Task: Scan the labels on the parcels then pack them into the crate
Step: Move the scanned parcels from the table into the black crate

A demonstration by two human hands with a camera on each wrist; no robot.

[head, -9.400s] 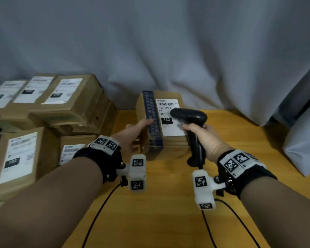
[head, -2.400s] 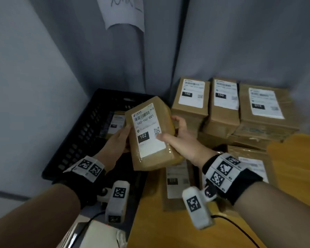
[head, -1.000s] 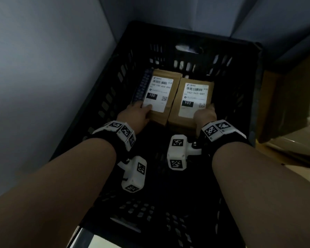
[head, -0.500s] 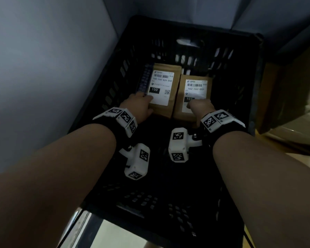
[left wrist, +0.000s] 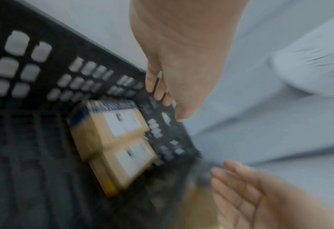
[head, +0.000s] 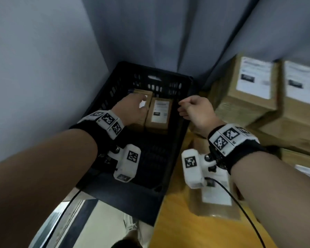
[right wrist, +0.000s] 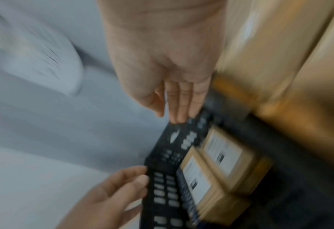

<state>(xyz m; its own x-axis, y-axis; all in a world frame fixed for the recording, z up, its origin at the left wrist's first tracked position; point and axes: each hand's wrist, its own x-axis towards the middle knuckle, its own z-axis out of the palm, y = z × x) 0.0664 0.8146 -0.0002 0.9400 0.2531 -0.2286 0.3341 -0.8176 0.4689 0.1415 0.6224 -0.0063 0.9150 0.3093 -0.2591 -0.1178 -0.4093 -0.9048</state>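
A black plastic crate (head: 150,71) stands left of the table. Two brown parcels with white labels lie flat side by side at its far end. The blue-taped parcel (head: 141,94) is on the left, partly hidden by my left hand (head: 134,106); the other parcel (head: 159,113) is on the right. That hand hovers above the crate, fingers relaxed and empty (left wrist: 168,96). My right hand (head: 195,110) hangs over the crate's right rim, loosely curled and holding nothing (right wrist: 178,108). Both wrist views are blurred; they show the blue-taped parcel (left wrist: 111,128) (right wrist: 197,186) beside the other parcel (left wrist: 127,164) (right wrist: 225,151).
Several labelled parcels (head: 254,90) are stacked on the wooden table (head: 177,221) at the right. A flat parcel (head: 215,203) lies on the table under my right wrist. A grey curtain hangs behind and a pale wall stands left of the crate.
Both hands have let go of the two parcels and risen out of the crate. My right hand has moved right to the crate's rim. The view has lifted toward the stacked parcels.
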